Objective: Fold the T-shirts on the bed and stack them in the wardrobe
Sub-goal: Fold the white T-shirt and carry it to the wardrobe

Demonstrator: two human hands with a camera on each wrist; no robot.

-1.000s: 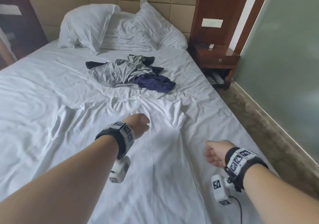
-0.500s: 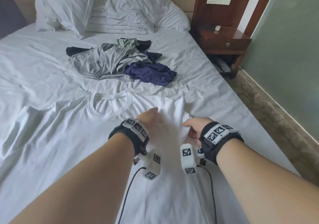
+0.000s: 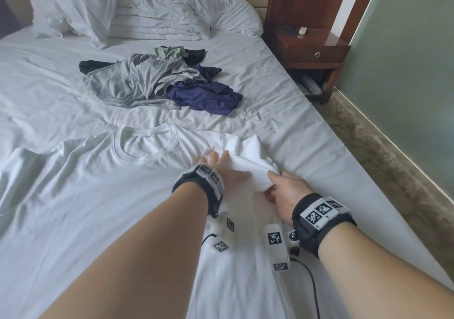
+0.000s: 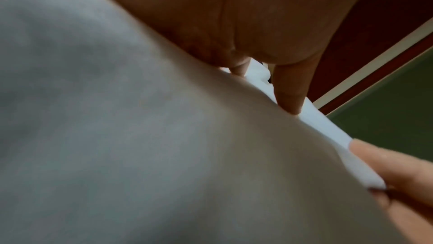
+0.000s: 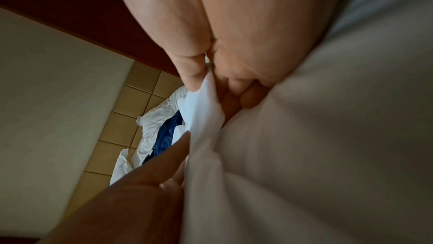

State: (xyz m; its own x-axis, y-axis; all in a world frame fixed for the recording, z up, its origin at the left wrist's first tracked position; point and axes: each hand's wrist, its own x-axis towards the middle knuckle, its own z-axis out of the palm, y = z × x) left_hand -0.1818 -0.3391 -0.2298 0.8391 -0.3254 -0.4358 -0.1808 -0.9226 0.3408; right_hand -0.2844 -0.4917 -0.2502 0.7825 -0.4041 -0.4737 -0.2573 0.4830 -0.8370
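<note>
Head view: bed (image 3: 319, 146) carries white T-shirt (image 3: 103, 195) spread flat, collar at 12 o'clock, unfolded heap (image 3: 157, 82) beyond. Step in hand, likely: folding the right sleeve inward. Keep the crease straight, body cloth pinned flat. Left hand (image 3: 224, 171), fingers straight, presses near the shoulder; right hand (image 3: 286, 190), at its 3 o'clock, pinches the sleeve (image 3: 250, 161) between thumb and curled fingers.

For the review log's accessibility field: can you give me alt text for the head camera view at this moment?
Two bare hands work the right sleeve of a white T-shirt spread on a bed: the left hand presses flat, the right hand pinches the folded-in sleeve. Behind lie a pile of grey and navy clothes, pillows and a wooden nightstand.
</note>
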